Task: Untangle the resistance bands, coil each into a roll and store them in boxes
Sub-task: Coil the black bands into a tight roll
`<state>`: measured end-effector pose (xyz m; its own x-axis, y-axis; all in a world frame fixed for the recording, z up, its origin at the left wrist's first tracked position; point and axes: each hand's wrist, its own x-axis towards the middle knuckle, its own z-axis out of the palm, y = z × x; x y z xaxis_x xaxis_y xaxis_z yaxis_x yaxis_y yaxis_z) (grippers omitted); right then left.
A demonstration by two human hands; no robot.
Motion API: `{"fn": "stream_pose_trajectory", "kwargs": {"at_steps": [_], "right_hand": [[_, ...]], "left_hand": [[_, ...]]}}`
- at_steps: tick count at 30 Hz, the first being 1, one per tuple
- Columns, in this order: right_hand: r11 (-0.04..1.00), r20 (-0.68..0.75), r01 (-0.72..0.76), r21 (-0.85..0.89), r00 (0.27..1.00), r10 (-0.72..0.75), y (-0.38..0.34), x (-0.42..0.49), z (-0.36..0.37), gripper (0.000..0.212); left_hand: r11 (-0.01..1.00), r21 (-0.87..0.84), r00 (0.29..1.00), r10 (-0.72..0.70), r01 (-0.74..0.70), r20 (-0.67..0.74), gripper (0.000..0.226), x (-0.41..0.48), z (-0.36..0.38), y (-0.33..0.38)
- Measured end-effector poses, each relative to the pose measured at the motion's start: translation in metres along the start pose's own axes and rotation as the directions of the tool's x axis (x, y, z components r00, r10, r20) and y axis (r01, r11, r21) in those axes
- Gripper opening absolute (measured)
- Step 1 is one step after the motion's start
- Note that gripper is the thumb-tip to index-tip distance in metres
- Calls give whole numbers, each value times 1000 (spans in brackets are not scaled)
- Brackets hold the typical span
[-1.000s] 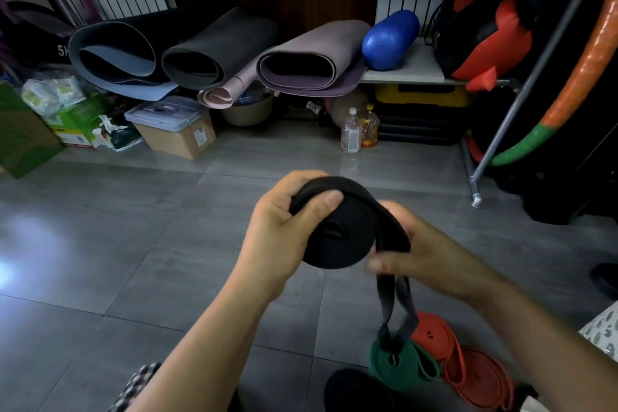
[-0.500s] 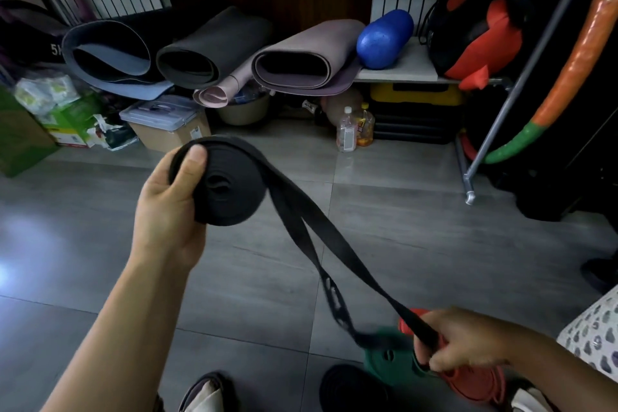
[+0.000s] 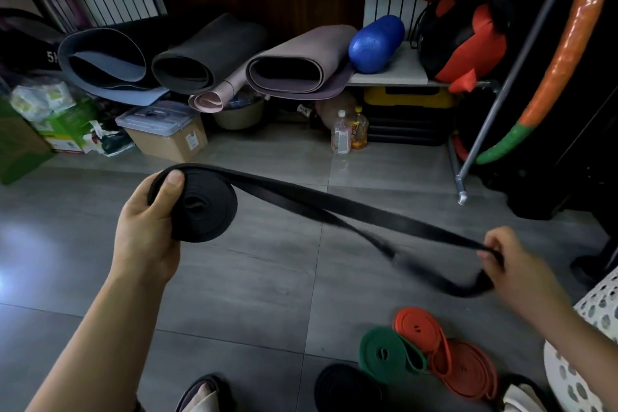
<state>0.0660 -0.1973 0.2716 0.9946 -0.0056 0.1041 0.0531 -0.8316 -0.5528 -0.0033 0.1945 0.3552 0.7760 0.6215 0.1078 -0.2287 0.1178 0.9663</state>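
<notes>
Gripping the black roll (image 3: 200,207) at the left with thumb over its rim, the left hand (image 3: 143,234) faces the right hand (image 3: 518,267), which pinches the loose tail (image 3: 334,207) at the near right, so its long axis runs left to right between them.

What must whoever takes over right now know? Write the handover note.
Left hand grips the half-wound black roll, thumb on its rim.
Right hand pinches its loose tail, stretched out to the right.
Green coil, orange coils and a dark coil lie on the floor.
To do: finish winding this band, then box all of them; none is boxed in view.
</notes>
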Motion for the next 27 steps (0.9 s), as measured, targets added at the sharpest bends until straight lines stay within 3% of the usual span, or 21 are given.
{"fn": "stream_pose_trajectory", "kwargs": {"at_steps": [4,6,9,11,12,14,16,18,20,22,24,25,26,27], "right_hand": [[994,23,-107,-6,994,107,8,8,-14,12],[956,129,-201,215,976,176,13,10,-15,17],[682,501,-477,555,846,183,17,8,-22,16],[562,644,-580,590,757,106,20,5,-30,38],[552,661,-590,589,745,92,22,4,-32,53],[655,617,-531,537,777,123,20,2,-33,65],[843,472,-392,368,860,194,16,4,-30,44],[961,245,-251,117,945,217,19,8,-23,27],[964,170,-167,-206,964,204,23,8,-15,24],[905,342,-97,-414,905,253,20,0,-8,23],[876,575,-1,-483,754,318,11,-11,-5,47],[897,653,61,-438,707,271,2,-15,-4,77],[937,687,104,-334,708,167,-5,-15,-2,110],[970,679,127,-207,732,49,-13,-16,2,128]], "left_hand": [[999,44,999,-19,17,31,11,-4,7,-6],[998,55,998,-43,41,35,11,-5,8,-8],[996,65,998,-62,60,23,11,-2,4,-8],[995,69,997,-71,70,12,11,1,-1,-6],[995,71,997,-73,73,6,10,1,-3,-5],[994,78,997,-71,71,0,10,2,-6,-4],[991,119,998,-60,59,8,11,0,-5,-5],[983,180,998,-41,33,43,12,-3,-2,-4],[973,231,996,-2,-20,93,13,-9,3,-1],[932,343,985,65,-117,159,16,-15,10,5],[882,429,960,82,-195,268,20,-22,19,10],[867,448,942,69,-219,328,21,-27,25,12],[852,465,921,50,-242,387,22,-32,31,13],[830,490,895,27,-268,445,21,-38,38,13]]}}
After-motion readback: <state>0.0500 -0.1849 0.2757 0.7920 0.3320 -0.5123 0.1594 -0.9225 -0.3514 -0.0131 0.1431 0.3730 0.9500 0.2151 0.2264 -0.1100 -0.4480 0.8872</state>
